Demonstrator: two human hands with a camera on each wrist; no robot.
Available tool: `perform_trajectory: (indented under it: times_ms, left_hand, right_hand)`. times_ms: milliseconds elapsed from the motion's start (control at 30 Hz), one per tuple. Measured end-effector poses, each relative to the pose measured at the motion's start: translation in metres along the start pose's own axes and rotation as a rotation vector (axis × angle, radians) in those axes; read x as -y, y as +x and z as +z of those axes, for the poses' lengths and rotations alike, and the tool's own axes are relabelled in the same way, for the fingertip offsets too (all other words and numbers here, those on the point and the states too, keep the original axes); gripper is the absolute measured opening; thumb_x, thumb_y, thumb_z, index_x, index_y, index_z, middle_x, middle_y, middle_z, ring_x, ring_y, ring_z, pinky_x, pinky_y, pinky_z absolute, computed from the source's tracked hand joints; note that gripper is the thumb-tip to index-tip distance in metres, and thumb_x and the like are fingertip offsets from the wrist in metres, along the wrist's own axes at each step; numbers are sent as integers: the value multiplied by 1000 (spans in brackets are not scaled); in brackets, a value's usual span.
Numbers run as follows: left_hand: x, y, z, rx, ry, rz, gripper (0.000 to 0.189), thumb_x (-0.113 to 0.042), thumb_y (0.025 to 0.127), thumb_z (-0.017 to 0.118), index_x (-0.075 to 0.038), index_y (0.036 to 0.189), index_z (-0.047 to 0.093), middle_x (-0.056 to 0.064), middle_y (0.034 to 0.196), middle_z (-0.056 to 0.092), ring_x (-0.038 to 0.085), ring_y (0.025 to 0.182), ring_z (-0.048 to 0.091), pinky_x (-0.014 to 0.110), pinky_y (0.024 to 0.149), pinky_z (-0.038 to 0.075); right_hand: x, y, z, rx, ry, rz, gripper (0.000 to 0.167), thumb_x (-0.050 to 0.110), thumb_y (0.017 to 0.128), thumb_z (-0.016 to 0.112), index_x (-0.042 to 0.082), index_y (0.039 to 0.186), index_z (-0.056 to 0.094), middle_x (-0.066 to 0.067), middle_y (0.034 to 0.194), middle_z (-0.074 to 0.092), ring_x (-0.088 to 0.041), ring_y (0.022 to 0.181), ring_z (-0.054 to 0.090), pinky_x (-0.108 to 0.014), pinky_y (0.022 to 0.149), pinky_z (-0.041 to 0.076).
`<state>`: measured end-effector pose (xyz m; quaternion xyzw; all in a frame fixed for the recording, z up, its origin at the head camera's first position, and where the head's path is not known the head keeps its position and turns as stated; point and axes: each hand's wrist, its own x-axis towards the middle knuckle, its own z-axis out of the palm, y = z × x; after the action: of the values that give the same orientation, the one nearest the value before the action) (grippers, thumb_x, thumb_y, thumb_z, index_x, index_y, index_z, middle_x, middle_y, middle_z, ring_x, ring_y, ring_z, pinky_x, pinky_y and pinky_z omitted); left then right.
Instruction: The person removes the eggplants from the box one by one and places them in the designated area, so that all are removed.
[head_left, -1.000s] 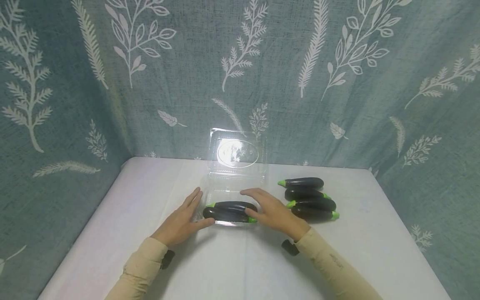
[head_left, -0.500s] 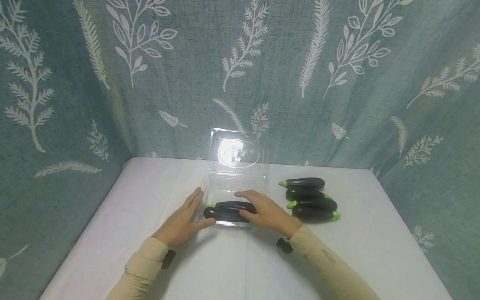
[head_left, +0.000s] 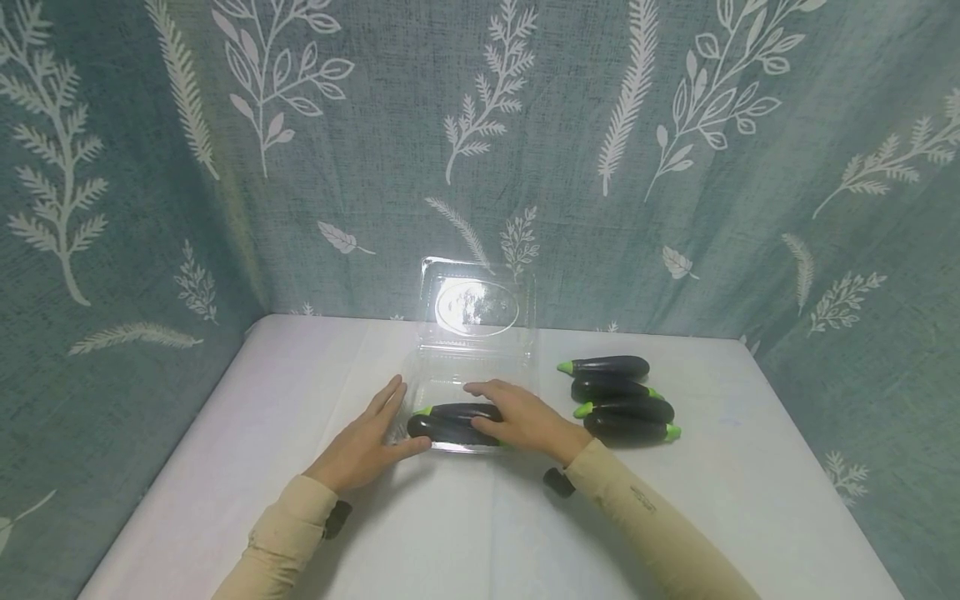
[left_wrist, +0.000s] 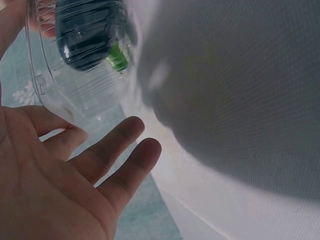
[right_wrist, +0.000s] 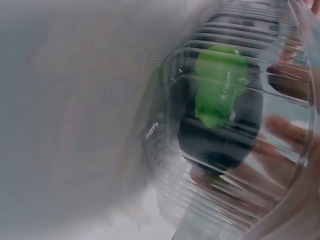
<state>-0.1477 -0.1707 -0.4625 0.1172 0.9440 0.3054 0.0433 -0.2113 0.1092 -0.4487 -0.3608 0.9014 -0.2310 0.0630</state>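
Observation:
Two glossy dark eggplants, the front one (head_left: 442, 429) and the rear one (head_left: 465, 411), lie side by side in a clear plastic clamshell box (head_left: 450, 387). Its lid (head_left: 477, 307) stands raised at the back. My left hand (head_left: 365, 442) rests along the box's left side with fingers extended, thumb at the front corner. Over the eggplants' right half reaches my right hand (head_left: 528, 421), thumb over the front one and fingers spread beyond the rear one. Through the box wall, the right wrist view shows a green stem end (right_wrist: 220, 85) and blurred fingers.
Several more eggplants (head_left: 626, 407) lie in a loose stack to the right of the box on the white-covered table (head_left: 420, 533). A patterned teal curtain (head_left: 360, 150) hangs behind and at both sides.
My right hand has slid left over the eggplants, covering the front one's green stem end. The left hand, the box and the eggplants stay where they were.

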Motion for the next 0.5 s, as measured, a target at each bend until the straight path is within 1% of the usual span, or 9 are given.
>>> perform_trajectory:
  times_ms: [133,267,400,500]
  left_hand:
    - [0,0,0,3,2,-7,104,-67,89,64,-9,163,18,6,170,10,44,146,31,64,113,32]
    - [0,-1,0,3,-4,-4,104,-66,90,64,-9,163,18,6,170,10,43,146,30,64,114,31]
    - [0,0,0,-1,-2,-1,104,-66,89,65,-9,163,19,6,170,10,43,146,31,64,114,31]
    - [0,0,0,-2,1,-1,104,-67,89,64,-9,163,19,5,170,10,43,146,31,64,113,32]
  right_hand:
    - [1,3,2,11,-11,-5,55,33,101,64,12,150,50,-9,139,61,-25,130,56,-40,110,45]
    - [2,4,4,15,-47,-6,52,33,101,64,11,146,54,-9,137,63,-24,127,59,-40,107,48]
    - [2,5,6,20,-77,7,47,32,100,65,12,142,58,-6,132,65,-23,123,61,-40,104,49]
    - [2,6,7,32,-89,24,45,32,101,64,13,141,59,-5,132,66,-21,122,61,-40,104,49]
